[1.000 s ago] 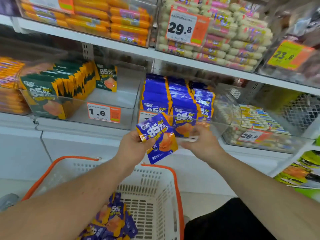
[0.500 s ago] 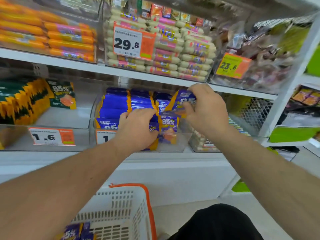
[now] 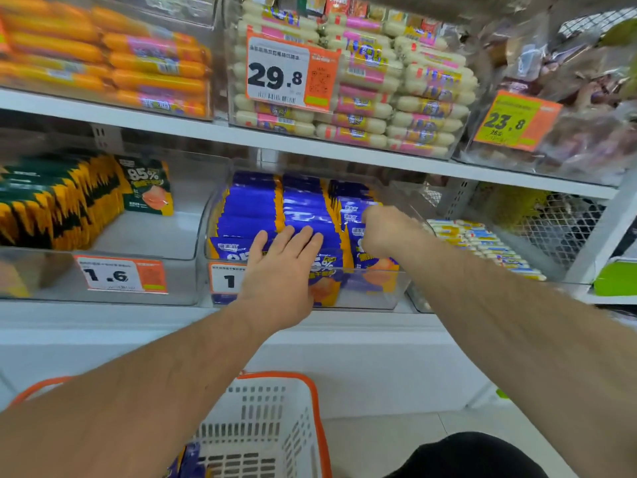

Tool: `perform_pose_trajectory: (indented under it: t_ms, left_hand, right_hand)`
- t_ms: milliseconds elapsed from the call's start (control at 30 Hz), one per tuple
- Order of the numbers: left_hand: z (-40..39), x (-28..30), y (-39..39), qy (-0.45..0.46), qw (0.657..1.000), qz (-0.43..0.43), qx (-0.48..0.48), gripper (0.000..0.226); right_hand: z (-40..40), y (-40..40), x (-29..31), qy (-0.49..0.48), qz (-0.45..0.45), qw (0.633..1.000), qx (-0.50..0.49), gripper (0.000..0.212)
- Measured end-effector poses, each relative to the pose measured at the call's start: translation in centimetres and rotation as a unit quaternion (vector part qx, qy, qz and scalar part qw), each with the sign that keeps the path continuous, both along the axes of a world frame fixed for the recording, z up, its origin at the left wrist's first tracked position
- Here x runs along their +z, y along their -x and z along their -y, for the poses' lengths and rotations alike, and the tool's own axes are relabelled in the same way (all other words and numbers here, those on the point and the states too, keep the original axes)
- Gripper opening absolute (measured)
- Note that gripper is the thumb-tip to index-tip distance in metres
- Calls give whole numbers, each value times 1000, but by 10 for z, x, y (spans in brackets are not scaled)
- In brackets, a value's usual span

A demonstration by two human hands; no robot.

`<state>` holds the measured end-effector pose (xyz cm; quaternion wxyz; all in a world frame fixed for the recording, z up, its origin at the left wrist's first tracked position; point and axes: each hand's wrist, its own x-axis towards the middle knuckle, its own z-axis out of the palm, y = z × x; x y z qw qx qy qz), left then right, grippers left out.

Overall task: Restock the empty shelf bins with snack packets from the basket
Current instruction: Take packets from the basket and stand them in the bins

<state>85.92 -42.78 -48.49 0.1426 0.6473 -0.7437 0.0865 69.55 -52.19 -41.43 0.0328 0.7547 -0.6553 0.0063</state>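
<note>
Seating blue packets [image 3: 303, 215] in the bin [image 3: 372, 291]: your left hand [image 3: 281, 270] lies flat on the middle row, your right hand [image 3: 387, 231] curls around packets just beside it. Next, reach below your arms to the basket [image 3: 275, 426] for more.

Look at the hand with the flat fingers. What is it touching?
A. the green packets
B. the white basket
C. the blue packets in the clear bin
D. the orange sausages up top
C: the left hand lies with straight fingers on the tops of the blue packets standing in the clear bin, well below the orange sausages and apart from the green packets and the basket.
</note>
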Motion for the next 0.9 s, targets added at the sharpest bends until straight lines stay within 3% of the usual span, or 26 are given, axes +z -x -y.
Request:
perform_pose_trajectory:
  t_ms: [167,300,400,533,600,667,900]
  left_hand:
    - [2,-1,-1,3,1000,-4,-7,77]
    - [5,3,-3,-29,999,-17,-21,79]
    - [2,12,-7,-50,997,-34,-44,77]
    - [-16,10,-24,36,994,-71,-81,65]
    - [-30,4,-39,97,988,-82,-91,48]
    - [-45,-4,-59,101,988,-95,-74,40]
    - [-99,-55,-135,-115,979,-167,12,32]
  right_hand:
    - [14,2,-13,17,12,1000,-17,11]
    - [7,-1,-6,93,102,990,-10,35]
    - [-14,-20,0,174,187,967,21,28]
    - [-53,-59,-8,237,312,916,91,12]
    - [-71,-82,-21,238,350,898,122,9]
    - [-86,-105,-38,217,385,886,144,10]
    - [-117,-180,-123,91,410,887,193,10]
